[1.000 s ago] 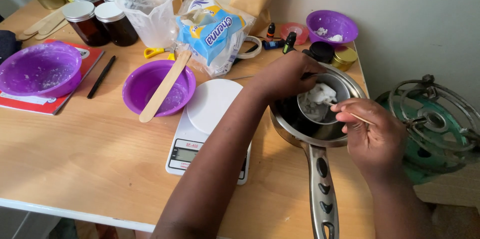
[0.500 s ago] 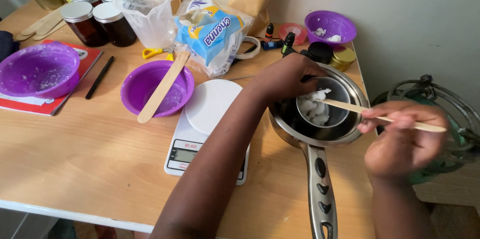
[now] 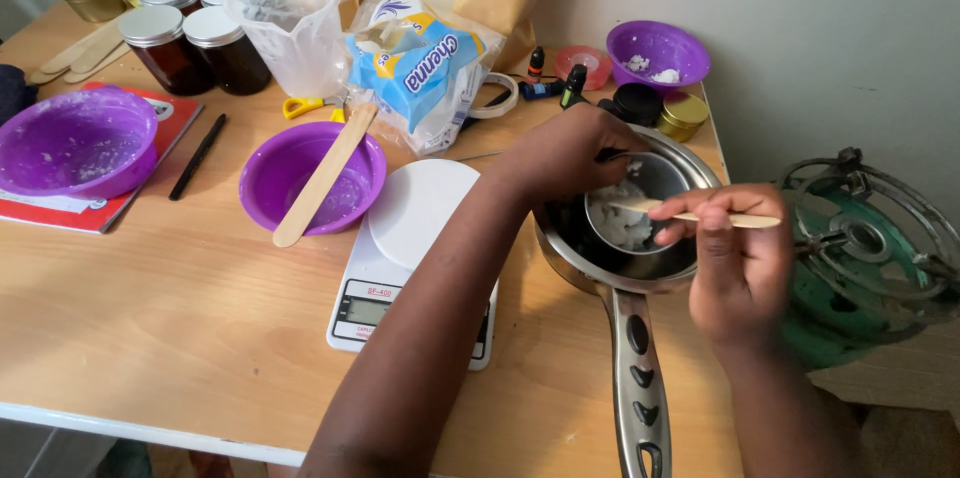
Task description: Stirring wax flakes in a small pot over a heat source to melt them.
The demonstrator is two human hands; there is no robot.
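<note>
A steel saucepan [image 3: 690, 270] with a long handle sits at the table's right end. Inside it stands a small metal cup [image 3: 640, 206] holding white waxy lumps [image 3: 618, 223]. My left hand [image 3: 565, 150] reaches across the pan and grips the cup's far-left rim. My right hand [image 3: 735, 258] hovers over the pan's right edge and pinches a thin wooden stick [image 3: 748, 221], whose tip lies in the white lumps.
A white kitchen scale [image 3: 400, 248] lies left of the pan. A purple bowl [image 3: 268, 170] carries a wooden spatula [image 3: 325, 176]. Further left are another purple bowl [image 3: 75, 143], dark jars [image 3: 165, 43], a plastic jug [image 3: 285, 23] and a bag [image 3: 420, 68]. A green gas burner [image 3: 870, 248] stands off the table's right edge.
My right hand swung out to the right with the stick, then came back closer over the pan. The stick's tip stays in the cup. My left hand keeps its hold.
</note>
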